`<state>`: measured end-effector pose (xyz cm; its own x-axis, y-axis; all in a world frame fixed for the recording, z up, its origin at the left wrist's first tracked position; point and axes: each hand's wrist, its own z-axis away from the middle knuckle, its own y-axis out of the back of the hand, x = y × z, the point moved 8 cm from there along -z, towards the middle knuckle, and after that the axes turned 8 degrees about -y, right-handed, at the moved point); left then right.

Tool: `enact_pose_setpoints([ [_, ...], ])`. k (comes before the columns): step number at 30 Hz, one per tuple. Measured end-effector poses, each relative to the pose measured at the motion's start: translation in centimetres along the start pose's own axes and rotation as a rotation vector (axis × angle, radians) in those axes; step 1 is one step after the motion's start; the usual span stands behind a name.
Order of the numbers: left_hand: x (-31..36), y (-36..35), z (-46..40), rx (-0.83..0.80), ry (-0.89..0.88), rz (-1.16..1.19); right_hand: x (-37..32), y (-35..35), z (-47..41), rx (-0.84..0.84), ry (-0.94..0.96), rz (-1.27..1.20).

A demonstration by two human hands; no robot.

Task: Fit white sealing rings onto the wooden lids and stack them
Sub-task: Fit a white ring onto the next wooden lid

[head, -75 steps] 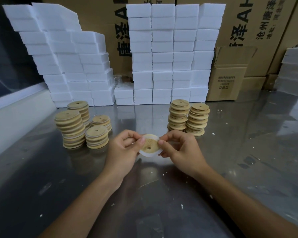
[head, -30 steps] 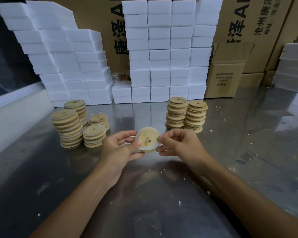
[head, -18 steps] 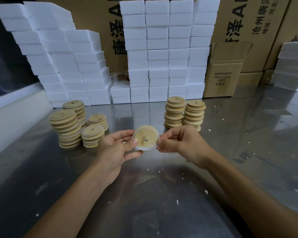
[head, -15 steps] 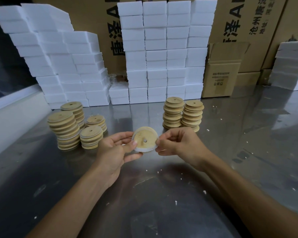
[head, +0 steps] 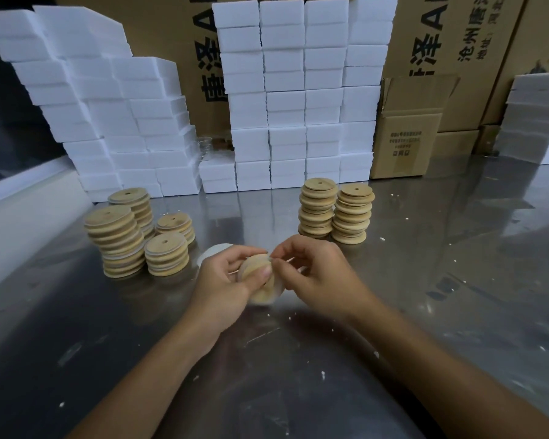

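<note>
Head view
Containers: small cardboard box [head: 404,144] at the back of the bench [head: 457,280], top flaps raised; its inside cannot be seen. Large printed cartons [head: 488,42] stand behind it, shut.
Lid stacks, left: four stacks of wooden lids [head: 116,240], the front two touching, the rear two just behind them; white ring edges show between some lids.
Lid stacks, right: two stacks [head: 351,213] side by side and touching, near the foam.
Foam: white foam blocks [head: 298,90] piled in rows at the back centre, more at the left and at the far right; too many to count.
Lid in hand: one wooden lid [head: 260,282] held above the bench, in front of centre, between the two groups of stacks.
Lid facing: tilted on edge, flat face turned toward the camera and a little left; being round, it has no long axis.
Sealing ring: a white ring [head: 279,288] shows along the lid's lower right rim; blurred, so how far it is seated cannot be told.
Left hand [head: 225,283]: fingers curled round the lid's left side, thumb pressed on its face.
Right hand [head: 314,274]: fingers [head: 278,266] bent, tips pinching at the lid's upper right rim.
White patch: a pale curved shape [head: 214,251] behind the left hand; unclear.
</note>
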<state>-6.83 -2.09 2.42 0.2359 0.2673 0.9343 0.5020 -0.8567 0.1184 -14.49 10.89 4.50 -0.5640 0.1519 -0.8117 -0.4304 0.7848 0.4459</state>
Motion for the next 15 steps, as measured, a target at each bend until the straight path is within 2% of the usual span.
enact_pose_setpoints([
  [5, 0.3, 1.3, -0.1, 0.12, 0.011, 0.107, 0.2, 0.2, 0.0, 0.043, -0.031, -0.059],
  [11, 0.8, 1.1, 0.3, 0.164, 0.019, 0.139, -2.1, 0.7, 0.8, 0.153, 0.157, 0.179],
  [15, 0.9, 1.2, 0.3, 0.181, -0.003, 0.127, -2.5, 0.7, 1.0, 0.196, 0.166, 0.214],
])
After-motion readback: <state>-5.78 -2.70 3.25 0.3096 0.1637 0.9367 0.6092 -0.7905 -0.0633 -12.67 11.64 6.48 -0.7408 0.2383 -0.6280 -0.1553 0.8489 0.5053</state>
